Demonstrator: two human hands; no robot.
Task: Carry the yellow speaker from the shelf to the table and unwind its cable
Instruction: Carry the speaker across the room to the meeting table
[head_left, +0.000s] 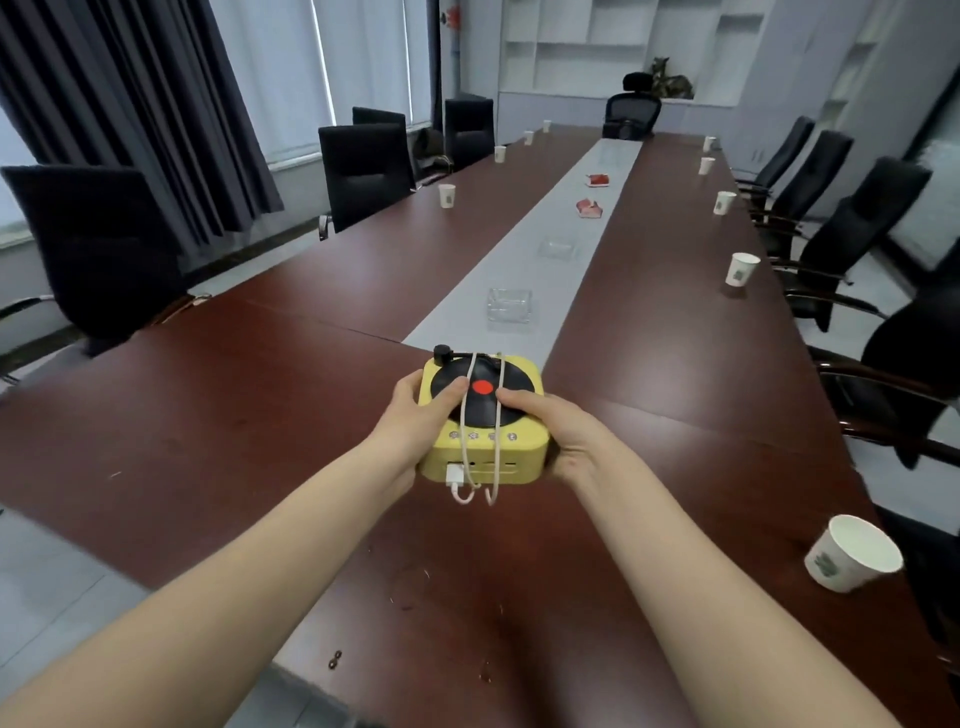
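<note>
The fingers of both hands are hidden under and behind the square yellow plastic speaker with a black record disc on top (485, 415), so only the thumbs show on its upper face. Whether the speaker rests on the long dark red-brown wooden worktop (260, 415) or is held just above it cannot be told. The left hand (415, 415) clasps the speaker's left side, thumb laid on the disc; the right hand (556, 431) clasps the right side, thumb touching the thin white cable (498, 410). That cable is wound over the top in two strands and loops below the front face, where a white plug sits in a socket.

Just beyond the speaker, a clear glass ashtray (509, 309) stands on the pale grey strip (571, 218) running down the worktop's middle. A white paper cup with a green print (852, 553) stands near the right edge, tilted in the wide lens. More cups line both sides, and black chairs (93, 249) stand around. Dark curtains (145, 104) hang on the left, and white shelves (597, 47) fill the far wall.
</note>
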